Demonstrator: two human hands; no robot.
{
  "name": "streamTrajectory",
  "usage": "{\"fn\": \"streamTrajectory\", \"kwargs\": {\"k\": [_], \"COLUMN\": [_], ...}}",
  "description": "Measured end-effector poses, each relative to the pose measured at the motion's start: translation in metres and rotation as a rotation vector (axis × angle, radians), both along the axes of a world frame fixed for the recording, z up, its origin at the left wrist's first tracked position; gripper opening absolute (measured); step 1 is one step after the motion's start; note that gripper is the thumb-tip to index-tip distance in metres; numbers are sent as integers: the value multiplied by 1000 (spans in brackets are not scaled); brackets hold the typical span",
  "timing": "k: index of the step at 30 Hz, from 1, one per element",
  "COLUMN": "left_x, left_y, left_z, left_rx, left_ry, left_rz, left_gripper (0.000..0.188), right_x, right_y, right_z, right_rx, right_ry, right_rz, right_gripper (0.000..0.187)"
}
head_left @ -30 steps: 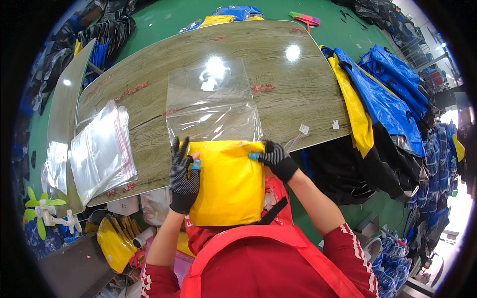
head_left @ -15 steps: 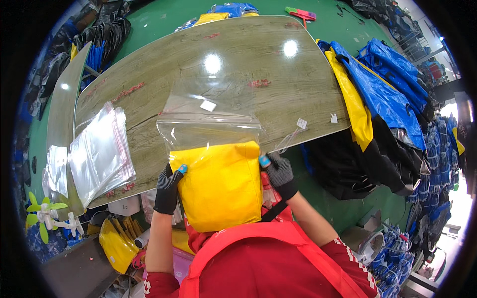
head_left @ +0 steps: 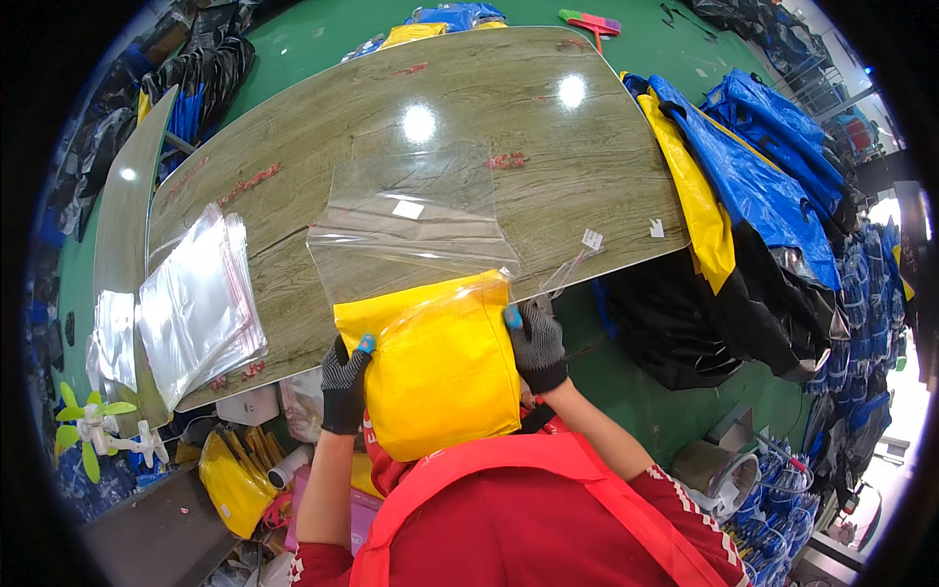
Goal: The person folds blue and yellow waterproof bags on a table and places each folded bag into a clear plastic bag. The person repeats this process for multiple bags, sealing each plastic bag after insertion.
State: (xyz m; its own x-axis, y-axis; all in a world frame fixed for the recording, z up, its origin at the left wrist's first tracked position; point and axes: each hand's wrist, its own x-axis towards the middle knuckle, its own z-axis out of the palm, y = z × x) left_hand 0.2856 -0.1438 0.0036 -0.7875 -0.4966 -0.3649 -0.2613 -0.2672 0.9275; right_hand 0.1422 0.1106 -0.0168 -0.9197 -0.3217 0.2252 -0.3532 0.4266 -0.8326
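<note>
A folded yellow sheet-like piece [head_left: 440, 372] is held at the table's near edge, in front of my body. My left hand [head_left: 345, 386], in a grey and black glove with a blue thumb tip, grips its left side, thumb on top. At its upper right side my right hand [head_left: 538, 347], gloved alike, pinches the edge the same way. The fingers beneath are hidden. A clear plastic bag [head_left: 406, 245] lies flat on the table beyond, its near film overlapping the far edge of the yellow piece. A small white label [head_left: 408, 209] shows on the bag.
The wood-patterned table [head_left: 548, 176] carries a stack of clear bags [head_left: 201, 303] at left and a small tag [head_left: 592, 239] at right. Blue, yellow and black sheeting [head_left: 753, 186] hangs at the right edge. A small green-bladed fan [head_left: 93, 426] stands lower left.
My left hand has shifted slightly right and down along the yellow piece, and my right hand slightly left. The clear film's near edge now slants across the piece's far part.
</note>
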Motion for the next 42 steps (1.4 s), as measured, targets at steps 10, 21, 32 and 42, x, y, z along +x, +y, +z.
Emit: {"fn": "streamTrajectory", "kwargs": {"k": [10,21,32,42], "left_x": [-32,20,-16,-34], "left_y": [-26,38,-8,12], "left_z": [8,-5,6,3], "left_rx": [35,349,73,155], "left_ry": [28,50,-5,-36], "left_rz": [-7,-41,-22,8], "left_gripper": [37,49,37,39], "right_x": [-54,68,-51,-2], "right_y": [12,32,38,29], "right_z": [40,26,41,18], "right_rx": [-256,-289,168,-140], "right_ry": [-314,-600,-392,-26], "right_rz": [169,274,117,112], "right_gripper": [37,41,43,21]}}
